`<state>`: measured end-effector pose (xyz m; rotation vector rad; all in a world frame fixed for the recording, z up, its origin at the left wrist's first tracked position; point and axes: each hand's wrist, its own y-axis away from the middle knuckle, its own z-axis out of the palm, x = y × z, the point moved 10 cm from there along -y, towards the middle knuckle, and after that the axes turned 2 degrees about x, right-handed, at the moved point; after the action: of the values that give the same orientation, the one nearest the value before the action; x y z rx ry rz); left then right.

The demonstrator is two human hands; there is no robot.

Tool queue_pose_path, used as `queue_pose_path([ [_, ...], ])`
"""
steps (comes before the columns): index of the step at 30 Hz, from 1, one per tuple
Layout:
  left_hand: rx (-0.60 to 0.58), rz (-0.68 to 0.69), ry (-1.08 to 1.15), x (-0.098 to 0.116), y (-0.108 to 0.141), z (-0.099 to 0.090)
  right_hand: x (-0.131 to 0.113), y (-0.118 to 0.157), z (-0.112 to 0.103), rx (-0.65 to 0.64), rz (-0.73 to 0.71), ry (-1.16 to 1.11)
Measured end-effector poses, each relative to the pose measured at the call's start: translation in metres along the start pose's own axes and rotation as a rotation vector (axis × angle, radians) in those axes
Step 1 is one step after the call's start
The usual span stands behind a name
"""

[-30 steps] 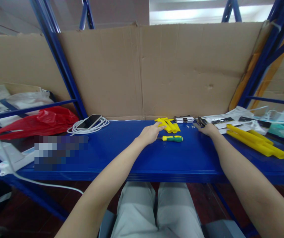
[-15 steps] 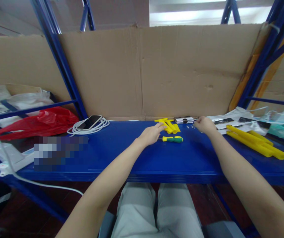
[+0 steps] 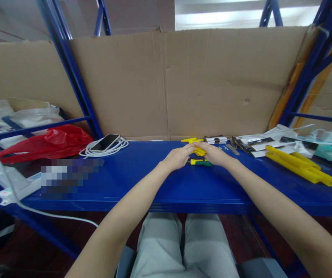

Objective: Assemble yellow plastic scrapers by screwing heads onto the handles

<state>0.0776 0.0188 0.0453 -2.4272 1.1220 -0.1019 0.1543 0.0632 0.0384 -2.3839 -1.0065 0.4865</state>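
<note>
My left hand [image 3: 176, 157] and my right hand [image 3: 215, 154] meet at the middle of the blue table. Between them is a yellow plastic piece [image 3: 199, 151], with the left fingers closed around its left side. The right fingers are pinched together at its upper right; whatever small thing they may hold is hidden. Just behind lies another yellow T-shaped piece [image 3: 189, 139]. A green and yellow screwdriver [image 3: 201, 162] lies in front, partly covered by my hands. Tiny metal bits [image 3: 224, 147] and a flat grey strip [image 3: 233, 150] lie to the right.
Long yellow tubes [image 3: 302, 165] and white papers [image 3: 266, 143] lie at the right. Binder-clipped white cards [image 3: 215, 139] rest by the cardboard wall [image 3: 212, 85]. At left are a phone [image 3: 105, 143] on a coiled white cable, a red bag [image 3: 50, 143] and a power strip [image 3: 21, 191].
My right hand has moved left from the tiny metal bits to the yellow piece at my left hand. The grey strip has come into sight. My left hand has hardly moved.
</note>
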Motion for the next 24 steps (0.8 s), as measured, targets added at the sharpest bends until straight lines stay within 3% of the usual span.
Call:
queue_pose_path([
  [7, -0.042, 0.01, -0.044, 0.003, -0.001, 0.005, 0.001, 0.0, -0.018, 0.047, -0.047, 0.018],
  [11, -0.073, 0.002, -0.065, 0.004, -0.001, 0.007, 0.0, 0.002, -0.037, 0.171, -0.098, -0.027],
  [14, -0.064, -0.001, -0.066, 0.003, -0.001, 0.007, 0.009, 0.003, -0.046, 0.265, -0.049, -0.096],
  [17, -0.048, -0.022, -0.071, -0.002, 0.0, 0.005, 0.043, 0.006, -0.054, 0.395, 0.21, -0.226],
  [20, -0.038, -0.052, -0.082, -0.008, 0.0, 0.004, 0.091, 0.025, -0.047, 0.498, 0.617, -0.494],
  [24, -0.037, -0.067, -0.078, -0.012, 0.001, 0.005, 0.117, 0.046, -0.016, 0.378, 1.007, -0.754],
])
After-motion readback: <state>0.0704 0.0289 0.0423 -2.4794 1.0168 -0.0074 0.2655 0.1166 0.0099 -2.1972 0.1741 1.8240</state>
